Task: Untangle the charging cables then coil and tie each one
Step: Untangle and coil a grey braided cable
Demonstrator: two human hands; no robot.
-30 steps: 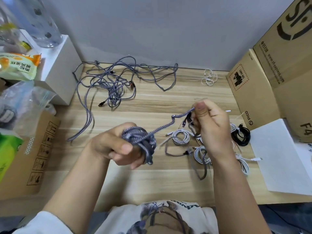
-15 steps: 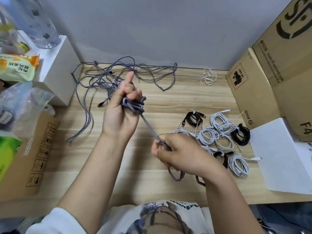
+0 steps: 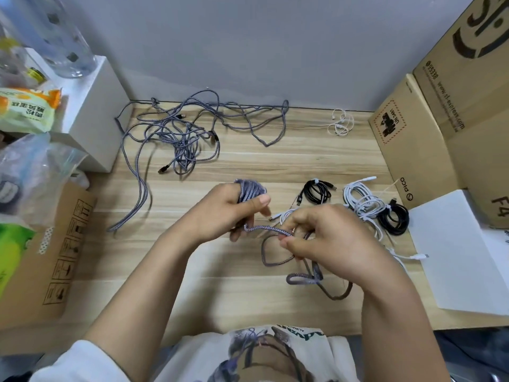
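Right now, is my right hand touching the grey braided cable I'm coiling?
Touching. The head view shows the right hand pinching the grey braided cable between thumb and fingertips, with the strand running across to the coil gripped in the left hand.

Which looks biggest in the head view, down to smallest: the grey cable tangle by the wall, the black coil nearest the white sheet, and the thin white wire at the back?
1. Grey cable tangle, by far.
2. Black coil.
3. Thin white wire, though it lies farther from the camera, so ranks 2 and 3 are unsure.
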